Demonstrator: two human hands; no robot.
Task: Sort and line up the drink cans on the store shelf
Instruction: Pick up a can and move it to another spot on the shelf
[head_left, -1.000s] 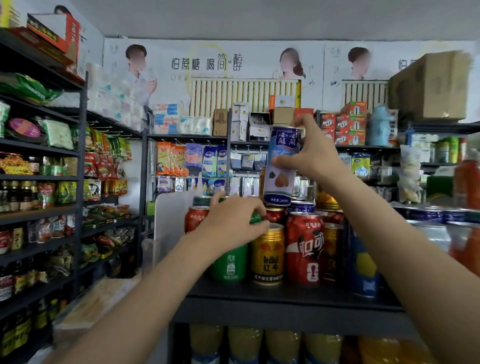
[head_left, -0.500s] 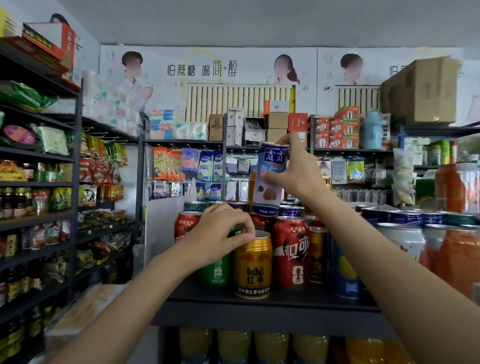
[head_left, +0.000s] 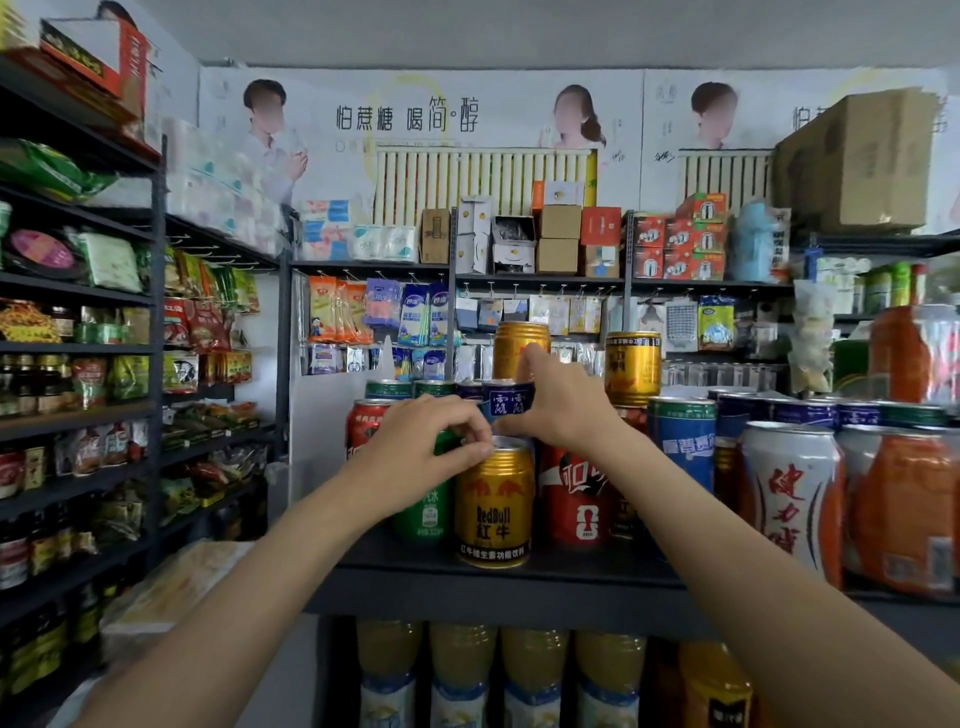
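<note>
cans crowd the dark shelf (head_left: 519, 577) at chest height, and both hands work among them. the left hand (head_left: 421, 447) curls over the top of a green can (head_left: 423, 512), fingers bent round its rim, fingertips touching the lid of the gold can (head_left: 494, 506) just at its 3 o'clock. the right hand (head_left: 561, 402) grips a blue can (head_left: 506, 402) standing behind the gold can, thumb on its front, fingers round its far side. the two hands are close together, nearly touching. a red can (head_left: 571, 499) stands at the gold can's 3 o'clock, under the right wrist. at 9 o'clock of the left hand another red can (head_left: 363, 428) shows. further to 3 o'clock stand a blue-and-green can (head_left: 683, 444) and a white can (head_left: 789, 491). two gold cans (head_left: 631, 366) sit stacked higher at 12 o'clock.
</note>
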